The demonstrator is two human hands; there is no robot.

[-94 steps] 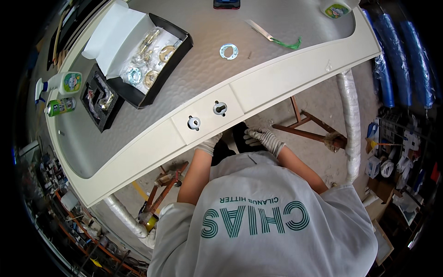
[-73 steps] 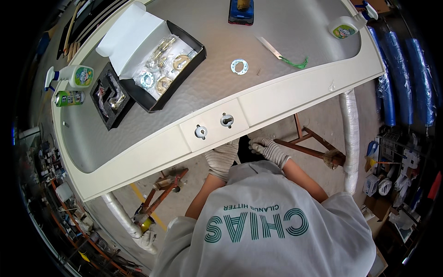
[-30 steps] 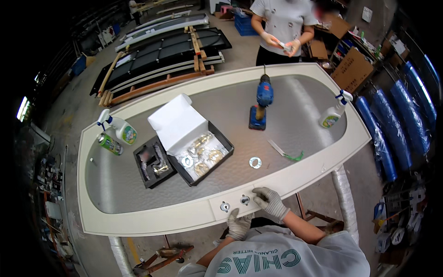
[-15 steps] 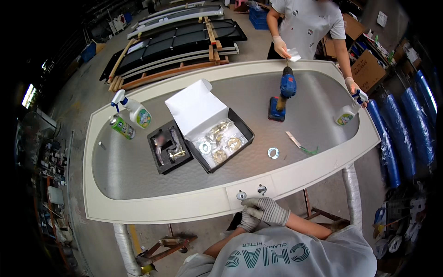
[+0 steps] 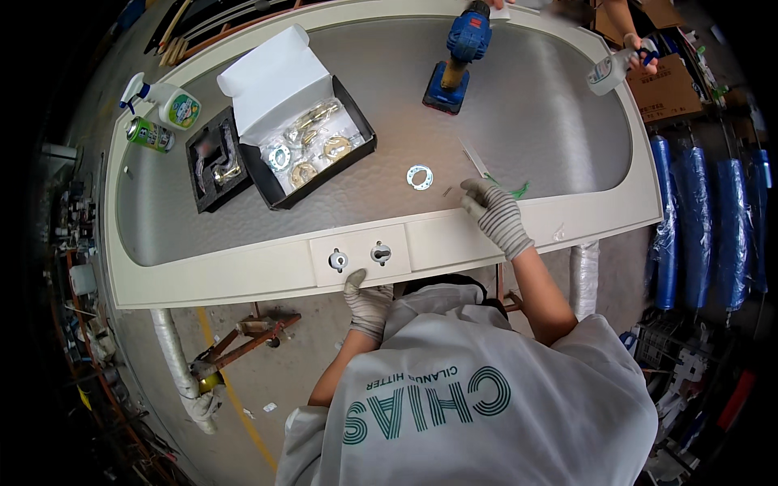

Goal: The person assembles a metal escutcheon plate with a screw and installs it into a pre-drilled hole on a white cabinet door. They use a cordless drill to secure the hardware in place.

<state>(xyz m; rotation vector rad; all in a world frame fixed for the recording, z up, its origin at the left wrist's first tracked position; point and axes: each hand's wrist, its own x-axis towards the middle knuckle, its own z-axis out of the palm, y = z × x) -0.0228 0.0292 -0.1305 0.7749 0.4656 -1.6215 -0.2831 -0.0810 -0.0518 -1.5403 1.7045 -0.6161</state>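
My gloved left hand [image 5: 369, 306] is at the near edge of the pale door panel [image 5: 203, 279], just below two lock holes fitted with metal parts [image 5: 339, 260]. Its thumb tip lies over the edge and the other fingers are curled; what they hold, if anything, is hidden. Out to the right, my gloved right hand [image 5: 496, 217] reaches over the glass with its fingers apart. Close to its fingertips lie small thin metal pieces [image 5: 448, 192] and a pale strip [image 5: 472, 157] beside a green string [image 5: 519, 191]. A flat metal ring [image 5: 420, 177] rests farther left.
An open box [image 5: 344, 158] of bagged brass fittings stands beside a black foam tray [image 5: 215, 166]. A blue cordless drill [image 5: 455, 61] stands on the glass. A spray bottle [image 5: 178, 107] and can [image 5: 150, 134] are at left. Far right, another person's hand [image 5: 644, 55] holds a spray bottle [image 5: 609, 73].
My hands have come apart: the right has left the lock holes and moved right over the glass, while the left stays by the edge. The view has shifted nearer the panel.
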